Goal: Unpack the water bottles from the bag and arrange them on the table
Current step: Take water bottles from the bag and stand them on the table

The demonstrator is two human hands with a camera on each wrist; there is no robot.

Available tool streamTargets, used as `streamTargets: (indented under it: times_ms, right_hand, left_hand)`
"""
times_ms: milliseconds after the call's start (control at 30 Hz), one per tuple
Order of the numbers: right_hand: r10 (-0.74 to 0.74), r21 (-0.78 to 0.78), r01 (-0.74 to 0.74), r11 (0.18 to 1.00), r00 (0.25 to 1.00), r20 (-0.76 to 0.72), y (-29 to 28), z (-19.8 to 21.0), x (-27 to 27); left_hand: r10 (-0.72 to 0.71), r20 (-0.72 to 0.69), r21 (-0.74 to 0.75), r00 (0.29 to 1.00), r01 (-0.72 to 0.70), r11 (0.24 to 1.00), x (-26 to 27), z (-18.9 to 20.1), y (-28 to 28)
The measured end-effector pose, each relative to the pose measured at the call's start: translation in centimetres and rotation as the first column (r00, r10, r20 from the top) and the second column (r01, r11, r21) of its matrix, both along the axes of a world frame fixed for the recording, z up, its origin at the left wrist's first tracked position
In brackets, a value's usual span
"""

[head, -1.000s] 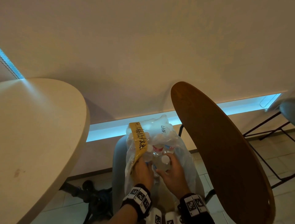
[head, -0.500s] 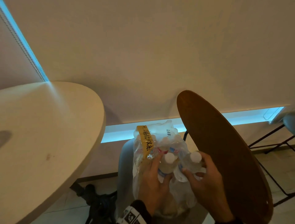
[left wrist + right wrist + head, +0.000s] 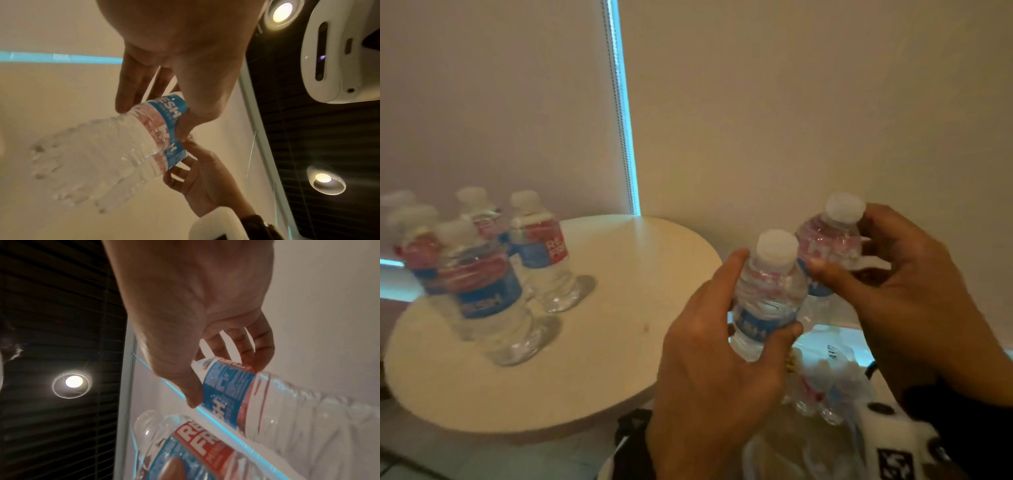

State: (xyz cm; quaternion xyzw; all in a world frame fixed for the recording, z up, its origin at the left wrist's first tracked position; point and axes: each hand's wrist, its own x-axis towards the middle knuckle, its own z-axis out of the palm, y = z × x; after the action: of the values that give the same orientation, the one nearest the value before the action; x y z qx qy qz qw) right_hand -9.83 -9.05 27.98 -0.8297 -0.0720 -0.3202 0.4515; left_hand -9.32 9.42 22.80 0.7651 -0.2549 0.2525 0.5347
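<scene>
left hand (image 3: pixel 719 346): wrapped round a small water bottle (image 3: pixel 768 294) at its label band, thumb on the near side, bottle upright, held in the air right of the bench
right hand (image 3: pixel 914 294): grips a second bottle (image 3: pixel 828 246) near the shoulder, fingers behind, thumb across the front; this one rides higher and farther than the left one
bottle contact: the two held bottles sit just beside each other, maybe touching at the shoulders; cannot tell for sure
bench (image 3: pixel 619 308): round, pale; a blurred cluster of bottles (image 3: pixel 482 267) stands on its far left part, near right part bare
bag (image 3: pixel 822 380): clear plastic, below the hands, more bottles inside
risk, knock-over: standing bottles are packed close; a carried bottle swung in from the right could clip one and topple its neighbours
risk, slip: right hand's hold is high on a smooth tapered shoulder; likely to slide if loosened early
risk, edge: setting down too near the right rim could tip a bottle off
</scene>
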Motion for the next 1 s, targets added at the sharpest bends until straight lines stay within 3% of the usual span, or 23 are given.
streamTargets:
  times_ms: [167, 433, 633, 1000]
  right_hand:
    - [0.233, -0.036, -0.233, 0.972, 0.972, 0.01, 5.4, 2.0, 5.3]
    - [0.423, -0.071, -0.425, 0.903, 0.905, -0.037, 13.9, -0.3, 13.2]
    - [0.481, -0.07, -0.489, 0.869, 0.87, -0.108, 17.4, -1.6, 16.2]
    - [0.465, -0.072, -0.478, 0.876, 0.874, -0.145, 19.2, -2.1, 17.9]
  left_hand:
    - [0.199, -0.009, 0.028, 0.98, -0.199, 0.98, 1.0, 1.0, 6.0]
    - [0.499, -0.025, 0.095, 0.866, -0.495, 0.864, 2.9, 0.2, 12.0]
    - [0.573, -0.058, 0.12, 0.817, -0.564, 0.817, 4.7, -0.9, 13.7]
    - [0.647, -0.062, 0.194, 0.76, -0.626, 0.755, 5.2, -0.9, 13.8]
